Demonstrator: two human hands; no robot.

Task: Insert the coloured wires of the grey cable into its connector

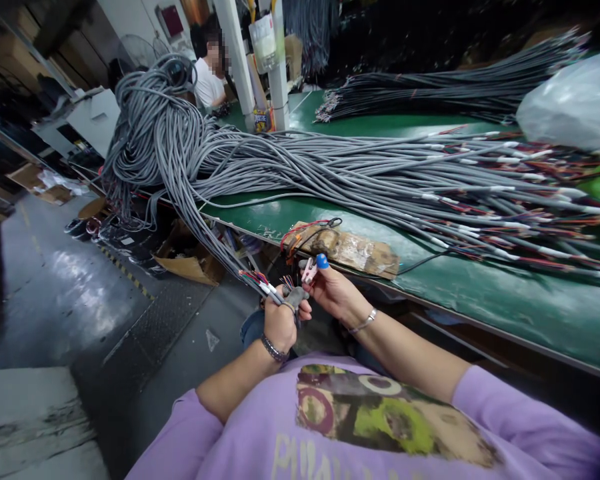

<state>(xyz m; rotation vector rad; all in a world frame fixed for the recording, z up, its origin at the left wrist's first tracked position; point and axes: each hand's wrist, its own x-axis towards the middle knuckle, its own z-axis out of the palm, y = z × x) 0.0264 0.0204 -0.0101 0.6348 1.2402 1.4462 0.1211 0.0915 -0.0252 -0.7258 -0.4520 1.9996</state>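
Near the table's edge, my left hand [280, 323] is closed around several grey cables [269, 288], whose thin coloured wires fan out at the ends. Grey covering shows on some of its fingers. Close beside it, my right hand [336, 291] pinches a small pale pink clip [309, 271]; a blue cover sits on the thumb. Whether the clip touches a wire is too small to tell. Just beyond the hands, a wooden board [347, 250] wrapped in clear tape lies on the table's edge, with red and black leads at its left end.
A large bundle of grey cables [290, 163] stretches across the green table [485, 293] and hangs off its left side. Darker cables [420, 93] lie behind, near a plastic bag [575, 103]. An open cardboard box [193, 257] is below left. A person [209, 80] sits beyond the posts.
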